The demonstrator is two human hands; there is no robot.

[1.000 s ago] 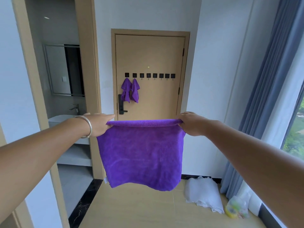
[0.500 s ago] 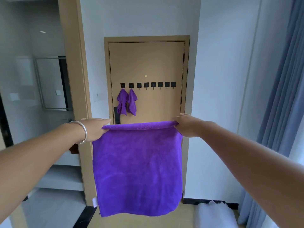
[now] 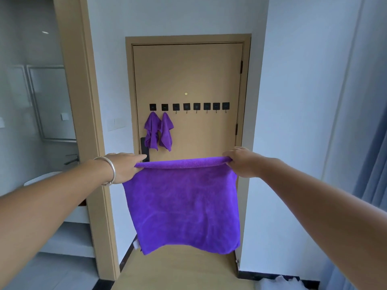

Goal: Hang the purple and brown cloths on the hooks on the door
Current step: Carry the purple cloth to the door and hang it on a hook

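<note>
I hold a purple cloth (image 3: pixel 182 208) spread flat in front of me by its top corners. My left hand (image 3: pixel 123 166), with a silver bangle on the wrist, pinches the left corner. My right hand (image 3: pixel 238 162) pinches the right corner. Straight ahead stands the tan door (image 3: pixel 188 74) with a row of several black hooks (image 3: pixel 189 106) across its middle. Two smaller purple cloths (image 3: pixel 158 130) hang from the two leftmost hooks; the other hooks are bare. No brown cloth is in view.
A dark door handle (image 3: pixel 145 150) sits just left of the held cloth. A tan post (image 3: pixel 92 122) and an open bathroom with a mirror (image 3: pixel 52 103) lie to the left. Grey curtains (image 3: pixel 374 164) hang at the right. White fabric (image 3: pixel 278 283) lies on the floor.
The door has grown larger and nearer in view, and the camera has tilted up. Both hands keep the cloth stretched the same way.
</note>
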